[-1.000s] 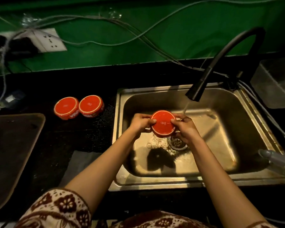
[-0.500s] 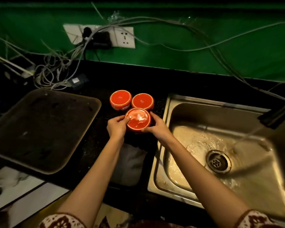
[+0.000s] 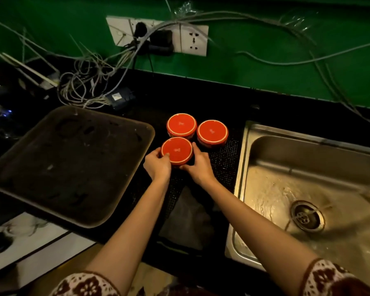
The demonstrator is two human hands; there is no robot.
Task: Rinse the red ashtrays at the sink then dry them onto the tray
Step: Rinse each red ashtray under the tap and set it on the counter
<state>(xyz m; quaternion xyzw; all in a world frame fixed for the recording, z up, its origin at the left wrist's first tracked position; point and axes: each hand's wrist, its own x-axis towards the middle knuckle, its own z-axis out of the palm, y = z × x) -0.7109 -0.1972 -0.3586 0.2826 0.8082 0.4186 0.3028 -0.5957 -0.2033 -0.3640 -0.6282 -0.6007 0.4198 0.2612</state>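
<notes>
Ashtray (image 3: pixel 176 150) sits upside down, gripped between left hand (image 3: pixel 157 165) and right hand (image 3: pixel 199 167).

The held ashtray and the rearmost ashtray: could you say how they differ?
The held ashtray is gripped by the left hand and right hand; the rearmost ashtray stands untouched. The held ashtray lies in front; the rearmost ashtray sits nearer the wall. Both are red, round, pale-rimmed.

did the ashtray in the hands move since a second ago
Yes. The held ashtray was over the drain in the sink; now it is left of the sink, by the two other ashtrays, gripped by the left hand and right hand.
</notes>
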